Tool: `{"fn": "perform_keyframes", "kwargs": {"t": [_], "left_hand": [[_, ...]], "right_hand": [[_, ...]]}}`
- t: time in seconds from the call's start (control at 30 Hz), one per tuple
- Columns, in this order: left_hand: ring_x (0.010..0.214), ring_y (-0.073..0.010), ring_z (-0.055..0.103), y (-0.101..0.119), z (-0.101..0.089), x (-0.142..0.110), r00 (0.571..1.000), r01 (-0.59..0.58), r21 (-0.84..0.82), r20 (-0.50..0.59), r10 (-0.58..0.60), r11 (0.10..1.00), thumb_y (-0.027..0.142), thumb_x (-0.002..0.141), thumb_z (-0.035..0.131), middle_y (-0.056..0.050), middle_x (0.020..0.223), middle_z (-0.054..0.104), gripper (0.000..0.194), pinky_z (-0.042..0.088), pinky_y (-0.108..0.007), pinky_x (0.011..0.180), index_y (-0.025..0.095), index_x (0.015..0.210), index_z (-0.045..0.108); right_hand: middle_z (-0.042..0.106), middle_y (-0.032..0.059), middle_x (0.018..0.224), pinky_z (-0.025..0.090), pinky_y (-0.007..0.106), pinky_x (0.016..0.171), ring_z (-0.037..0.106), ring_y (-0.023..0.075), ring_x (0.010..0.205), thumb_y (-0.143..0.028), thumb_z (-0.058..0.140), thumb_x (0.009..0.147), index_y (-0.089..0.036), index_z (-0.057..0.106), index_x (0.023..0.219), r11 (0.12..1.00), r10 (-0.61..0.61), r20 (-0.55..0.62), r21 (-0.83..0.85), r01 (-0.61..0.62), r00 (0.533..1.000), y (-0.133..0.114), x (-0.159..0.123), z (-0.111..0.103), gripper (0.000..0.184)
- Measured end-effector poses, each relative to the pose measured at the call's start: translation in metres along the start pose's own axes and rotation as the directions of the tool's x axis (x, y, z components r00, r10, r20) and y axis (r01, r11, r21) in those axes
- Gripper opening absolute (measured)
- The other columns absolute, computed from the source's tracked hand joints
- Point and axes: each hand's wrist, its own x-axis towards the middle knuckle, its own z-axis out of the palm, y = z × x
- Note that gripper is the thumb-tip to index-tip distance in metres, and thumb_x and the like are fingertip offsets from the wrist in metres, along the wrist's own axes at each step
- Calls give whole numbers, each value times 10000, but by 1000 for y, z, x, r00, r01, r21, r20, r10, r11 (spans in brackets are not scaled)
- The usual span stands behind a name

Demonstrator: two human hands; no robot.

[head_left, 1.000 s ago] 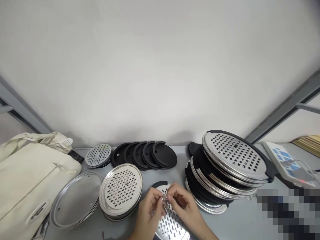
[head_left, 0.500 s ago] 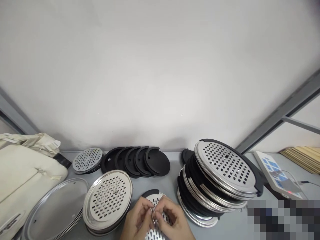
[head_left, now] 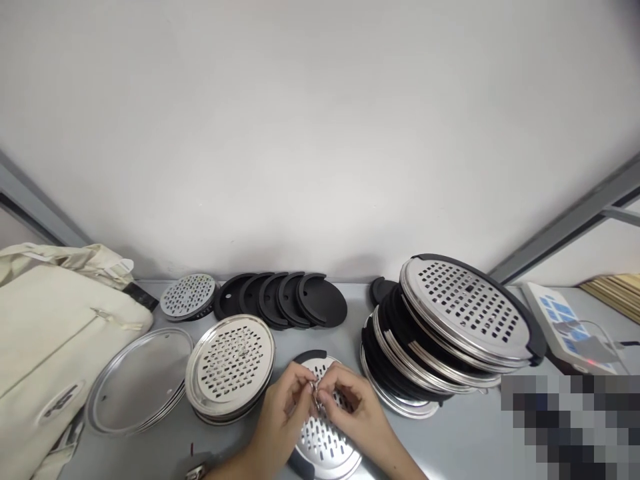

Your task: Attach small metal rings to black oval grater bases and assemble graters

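My left hand (head_left: 284, 410) and my right hand (head_left: 354, 405) meet at the lower middle of the head view, fingertips pinched. Between them is a small shiny metal piece (head_left: 315, 393), mostly covered by the fingers, so its kind is unclear. Directly beneath lies a round perforated metal plate (head_left: 326, 447) with black edging at its top and lower left. Left of my hands stands a stack of perforated metal discs (head_left: 231, 363). On the right rises a tall, leaning stack of perforated metal plates with black rims (head_left: 465, 310).
Plain metal discs (head_left: 143, 380) lie at left beside a cream bag (head_left: 55, 333). Along the wall are overlapping black discs (head_left: 325, 301) and small perforated discs (head_left: 187, 295). A white panel with blue labels (head_left: 557, 313) and brown sheets (head_left: 615, 293) are far right.
The view has tipped downward, so the table items appear higher and more of the plate and forearms shows. Both hands keep their pinch on the small metal piece.
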Motion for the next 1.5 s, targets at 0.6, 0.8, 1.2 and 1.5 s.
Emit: {"fn": "perform_keyframes", "kwargs": {"t": [0.6, 0.8, 1.2, 1.5], "left_hand": [[621, -93, 532, 0, 2, 0, 997, -2, -67, -78, -3, 998, 326, 946, 456, 17, 772, 543, 146, 447, -199, 588, 202, 1023, 457], [764, -131, 557, 4, 0, 2, 996, -30, 62, -85, 35, 998, 289, 933, 474, -8, 806, 537, 104, 457, -227, 698, 192, 942, 511], [452, -58, 421, 0, 1, 2, 995, 65, -54, -72, -68, 996, 369, 932, 490, 71, 571, 448, 171, 335, -152, 445, 199, 937, 472], [622, -91, 522, -2, -1, 4, 996, -45, -15, -80, 44, 999, 328, 936, 486, 16, 769, 505, 141, 451, -209, 612, 188, 933, 495]], "right_hand": [[538, -8, 717, 426, 236, 639, 541, 128, 685, -136, 547, 831, -171, 579, 751, 999, -11, -15, -43, 11, 1000, -1, 1, -2, 93], [531, -8, 734, 412, 236, 638, 534, 133, 699, -106, 529, 828, -183, 568, 774, 990, -57, -36, -128, 52, 998, -4, 3, -7, 101], [523, -1, 771, 407, 235, 636, 529, 140, 722, -98, 504, 866, -199, 553, 834, 963, -86, 3, -257, 84, 996, -4, 0, -8, 116], [524, 12, 814, 410, 242, 636, 525, 145, 733, -156, 456, 933, -211, 551, 858, 950, -78, 59, -300, 93, 995, -5, -3, -4, 133]]}}
